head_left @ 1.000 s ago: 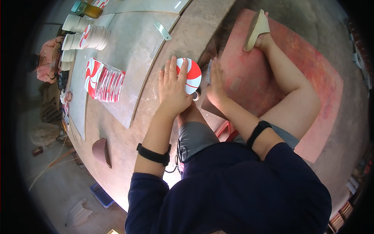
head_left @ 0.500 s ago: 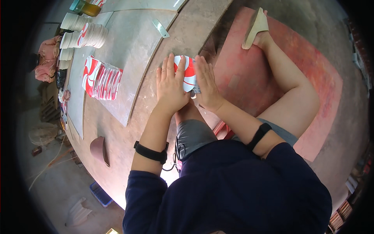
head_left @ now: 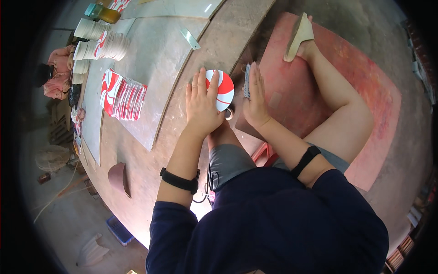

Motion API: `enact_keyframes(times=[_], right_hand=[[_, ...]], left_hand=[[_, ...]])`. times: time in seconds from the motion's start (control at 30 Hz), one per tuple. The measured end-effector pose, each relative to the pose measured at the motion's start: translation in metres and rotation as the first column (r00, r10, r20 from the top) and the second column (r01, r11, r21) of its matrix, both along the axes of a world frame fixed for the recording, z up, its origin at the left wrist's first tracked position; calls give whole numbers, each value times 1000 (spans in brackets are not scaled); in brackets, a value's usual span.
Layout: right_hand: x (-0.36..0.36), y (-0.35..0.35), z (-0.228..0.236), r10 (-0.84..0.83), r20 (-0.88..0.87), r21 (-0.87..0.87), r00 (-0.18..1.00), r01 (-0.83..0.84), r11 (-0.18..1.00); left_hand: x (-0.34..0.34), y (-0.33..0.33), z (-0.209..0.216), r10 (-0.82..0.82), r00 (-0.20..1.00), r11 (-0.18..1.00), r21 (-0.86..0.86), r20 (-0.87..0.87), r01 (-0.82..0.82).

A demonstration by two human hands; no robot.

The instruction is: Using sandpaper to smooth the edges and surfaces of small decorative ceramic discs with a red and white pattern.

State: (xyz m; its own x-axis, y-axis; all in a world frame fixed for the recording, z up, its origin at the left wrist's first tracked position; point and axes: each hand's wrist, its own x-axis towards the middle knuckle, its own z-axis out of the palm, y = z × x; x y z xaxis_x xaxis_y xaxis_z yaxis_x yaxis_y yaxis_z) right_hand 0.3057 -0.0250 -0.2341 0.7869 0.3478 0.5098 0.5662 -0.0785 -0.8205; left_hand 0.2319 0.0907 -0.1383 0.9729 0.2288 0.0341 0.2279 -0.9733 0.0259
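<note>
My left hand (head_left: 200, 102) lies flat, fingers stretched, on a round red-and-white swirl disc (head_left: 224, 86) at the table's edge. The disc's right side sticks out past my fingers. Off to the right, apart from the disc, my right hand (head_left: 256, 98) is held edge-on. Against its fingers it holds a thin flat strip (head_left: 247, 81) with a grey-and-white printed side. What the strip is made of does not show. A small round metal-like object (head_left: 229, 113) sits just under the disc's lower edge.
On the left stands a leaning row of red-and-white swirl pieces (head_left: 130, 99). Farther back are stacks of pale discs (head_left: 114, 45), a bottle (head_left: 104, 13) and a metal strip (head_left: 190, 38). A curved brown piece (head_left: 119, 179) lies nearer me. Another person (head_left: 59, 68) sits at far left.
My right hand and its flat strip have moved right, away from the disc's edge. More of the disc shows now. My left hand stays on it.
</note>
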Motion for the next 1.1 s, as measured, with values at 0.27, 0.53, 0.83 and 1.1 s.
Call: enact_keyframes(times=[0.27, 0.53, 0.83, 1.1], right_hand=[[-2, -1, -18, -7, -39, -195, 999, -1, 981], [-9, 8, -30, -8, -57, -123, 998, 1, 992], [-21, 0, -15, 51, 78, -244, 996, -31, 969], [-19, -4, 9, 90, 186, -197, 978, -53, 979]], left_hand=[[1, -1, 1, 2, 1000, 1000, -9, 11, -2], [4, 0, 2, 1, 1000, 1000, -15, 3, -1], [3, -3, 5, -13, 1000, 999, -31, 20, 13], [0, 1, 2, -1, 1000, 999, -33, 23, 2]])
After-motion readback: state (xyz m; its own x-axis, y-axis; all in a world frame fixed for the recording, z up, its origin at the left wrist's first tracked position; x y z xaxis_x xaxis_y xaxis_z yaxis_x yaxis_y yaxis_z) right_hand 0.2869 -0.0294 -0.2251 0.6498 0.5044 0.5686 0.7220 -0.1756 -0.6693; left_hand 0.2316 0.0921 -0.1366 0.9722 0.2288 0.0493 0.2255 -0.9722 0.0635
